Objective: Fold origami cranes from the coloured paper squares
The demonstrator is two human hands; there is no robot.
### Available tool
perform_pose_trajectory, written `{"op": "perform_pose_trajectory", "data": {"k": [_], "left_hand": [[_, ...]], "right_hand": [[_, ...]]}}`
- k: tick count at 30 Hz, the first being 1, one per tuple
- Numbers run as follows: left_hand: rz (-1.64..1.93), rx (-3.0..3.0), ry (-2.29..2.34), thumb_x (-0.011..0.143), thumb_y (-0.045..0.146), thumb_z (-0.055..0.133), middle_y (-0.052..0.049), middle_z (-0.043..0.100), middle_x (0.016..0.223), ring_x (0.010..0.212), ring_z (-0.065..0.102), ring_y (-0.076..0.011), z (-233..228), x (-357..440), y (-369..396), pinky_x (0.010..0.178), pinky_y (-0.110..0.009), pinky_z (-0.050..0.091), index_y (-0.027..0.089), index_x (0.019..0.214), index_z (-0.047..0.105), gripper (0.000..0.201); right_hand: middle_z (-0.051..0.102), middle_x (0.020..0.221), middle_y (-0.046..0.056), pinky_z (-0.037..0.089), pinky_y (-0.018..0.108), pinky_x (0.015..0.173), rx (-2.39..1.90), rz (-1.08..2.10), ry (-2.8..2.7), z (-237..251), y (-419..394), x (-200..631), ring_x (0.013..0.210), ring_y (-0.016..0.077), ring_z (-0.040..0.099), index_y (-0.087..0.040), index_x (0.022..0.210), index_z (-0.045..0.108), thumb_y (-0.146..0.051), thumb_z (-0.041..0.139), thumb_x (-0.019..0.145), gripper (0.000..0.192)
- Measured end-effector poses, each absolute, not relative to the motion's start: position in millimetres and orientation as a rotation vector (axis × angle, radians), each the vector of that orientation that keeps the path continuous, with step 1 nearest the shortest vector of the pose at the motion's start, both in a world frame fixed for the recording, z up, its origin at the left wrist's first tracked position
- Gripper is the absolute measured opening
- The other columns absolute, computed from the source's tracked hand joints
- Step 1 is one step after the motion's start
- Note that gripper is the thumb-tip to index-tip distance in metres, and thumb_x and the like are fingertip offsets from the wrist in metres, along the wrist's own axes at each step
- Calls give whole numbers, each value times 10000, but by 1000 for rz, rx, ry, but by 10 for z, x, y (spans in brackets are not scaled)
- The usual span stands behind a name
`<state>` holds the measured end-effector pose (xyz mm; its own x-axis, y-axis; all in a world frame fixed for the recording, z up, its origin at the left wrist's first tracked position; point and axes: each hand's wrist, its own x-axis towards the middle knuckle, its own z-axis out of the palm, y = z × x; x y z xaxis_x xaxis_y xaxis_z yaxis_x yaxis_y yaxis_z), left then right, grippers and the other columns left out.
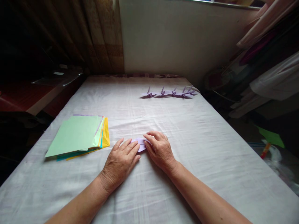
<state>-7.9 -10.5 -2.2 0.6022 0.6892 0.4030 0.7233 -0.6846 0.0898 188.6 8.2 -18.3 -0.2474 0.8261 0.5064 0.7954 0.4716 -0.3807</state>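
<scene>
A small folded piece of lilac paper (141,143) lies on the white cloth between my hands. My left hand (121,161) lies flat with its fingertips pressing the paper's left edge. My right hand (159,148) covers the paper's right side, fingers curled down on it. Most of the paper is hidden under both hands. A stack of coloured paper sheets (78,136), pale green on top with yellow and blue edges showing, lies to the left of my left hand.
Several purple folded paper cranes (171,92) stand in a row at the far side of the white cloth-covered table (210,155). A dark wooden bench sits at left, a curtain and wall behind, and hanging cloth and clutter at right.
</scene>
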Motion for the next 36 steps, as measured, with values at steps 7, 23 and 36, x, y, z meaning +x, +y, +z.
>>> {"op": "perform_pose_trajectory", "data": {"k": [7, 23, 36], "left_hand": [[-688, -2711, -1217, 982, 253, 450, -97, 718, 1124, 1021, 657, -250, -26, -124, -76, 942, -445, 469, 173, 1135, 663, 273], [-599, -2819, -1258, 980, 293, 460, -101, 645, 1293, 1194, 578, -272, -91, -174, -136, 1012, -460, 421, 161, 1264, 602, 344], [-877, -2809, -1405, 948, 293, 569, -6, 733, 1052, 1004, 621, -211, -49, -146, -55, 881, -401, 413, 285, 1000, 718, 157]], "right_hand": [[664, 1136, 87, 436, 400, 891, -1193, 91, -2157, -89, -11, 1944, 1049, 237, 572, -226, 1068, 678, -256, 569, 915, 189], [713, 1090, 44, 421, 367, 813, -1200, -23, -2323, -71, -31, 1999, 977, 219, 582, -252, 995, 717, -272, 521, 966, 200], [701, 987, 44, 420, 332, 811, -1148, 143, -2330, -43, -79, 1965, 892, 190, 583, -234, 968, 704, -256, 547, 938, 161]]}}
